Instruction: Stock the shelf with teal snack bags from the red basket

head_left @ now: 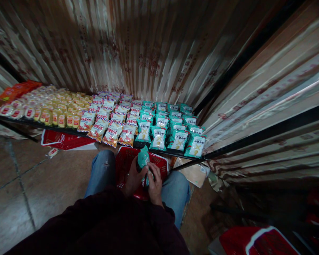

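Both hands are around a teal snack bag (143,158), held above a red basket (122,159) between my knees. My left hand (133,177) is wrapped along the bag's left side. On its right side, my right hand (155,180) has its fingers bent against the lower part of the bag. Another bit of teal packaging shows below the hands, partly hidden. Just beyond, rows of teal snack bags (158,138) stand on a low shelf, with white-and-orange snack bags (113,132) to their left.
Small yellow wrapped cakes (61,120) and orange packets (12,94) fill the shelf's left part. Under it sits another red basket (61,139). One wrapped piece (52,152) lies on the floor. Striped curtains (154,46) hang behind; a red basket (244,241) stands lower right.
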Action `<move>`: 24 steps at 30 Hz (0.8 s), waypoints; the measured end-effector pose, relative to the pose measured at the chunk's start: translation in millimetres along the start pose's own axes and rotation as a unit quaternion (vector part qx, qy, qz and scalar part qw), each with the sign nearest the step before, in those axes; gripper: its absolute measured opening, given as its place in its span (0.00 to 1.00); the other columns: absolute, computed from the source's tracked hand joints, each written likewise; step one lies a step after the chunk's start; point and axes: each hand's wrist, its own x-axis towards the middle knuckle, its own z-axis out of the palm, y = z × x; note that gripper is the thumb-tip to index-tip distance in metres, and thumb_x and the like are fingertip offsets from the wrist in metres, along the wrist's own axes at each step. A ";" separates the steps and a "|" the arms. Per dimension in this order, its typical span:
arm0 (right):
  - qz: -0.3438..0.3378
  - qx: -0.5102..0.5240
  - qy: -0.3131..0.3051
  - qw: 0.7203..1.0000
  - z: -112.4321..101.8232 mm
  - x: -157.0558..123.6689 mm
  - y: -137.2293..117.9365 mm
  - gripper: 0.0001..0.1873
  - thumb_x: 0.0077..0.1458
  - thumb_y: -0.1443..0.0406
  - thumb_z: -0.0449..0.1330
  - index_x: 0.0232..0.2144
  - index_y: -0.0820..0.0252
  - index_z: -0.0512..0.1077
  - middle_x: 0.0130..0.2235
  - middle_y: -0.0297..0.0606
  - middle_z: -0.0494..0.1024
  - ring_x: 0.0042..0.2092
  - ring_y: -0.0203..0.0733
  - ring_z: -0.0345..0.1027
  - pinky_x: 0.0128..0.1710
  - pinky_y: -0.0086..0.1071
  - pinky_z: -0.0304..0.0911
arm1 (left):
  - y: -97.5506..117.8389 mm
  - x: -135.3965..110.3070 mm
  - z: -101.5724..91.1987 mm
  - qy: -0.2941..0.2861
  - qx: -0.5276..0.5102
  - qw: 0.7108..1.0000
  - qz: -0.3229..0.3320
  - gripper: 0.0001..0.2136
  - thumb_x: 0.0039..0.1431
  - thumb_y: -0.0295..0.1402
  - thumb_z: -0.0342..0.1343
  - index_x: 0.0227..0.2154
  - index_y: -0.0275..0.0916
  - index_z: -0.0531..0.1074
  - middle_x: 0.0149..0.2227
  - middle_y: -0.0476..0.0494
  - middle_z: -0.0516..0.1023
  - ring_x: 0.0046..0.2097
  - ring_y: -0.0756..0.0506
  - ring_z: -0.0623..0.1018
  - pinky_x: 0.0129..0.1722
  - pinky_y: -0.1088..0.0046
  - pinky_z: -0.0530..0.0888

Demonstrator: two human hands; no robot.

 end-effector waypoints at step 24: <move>-0.026 -0.164 0.047 0.985 0.1 6.5 17.7 0.17 0.58 0.54 0.56 0.44 0.56 0.74 0.45 0.43 0.74 0.49 0.47 0.65 0.53 0.45 0.59 | -13.4 18.1 -17.5 0.037 -0.112 0.989 -0.091 0.22 0.45 0.46 0.62 0.41 0.39 0.71 0.42 0.42 0.78 0.44 0.44 0.77 0.43 0.70 0.73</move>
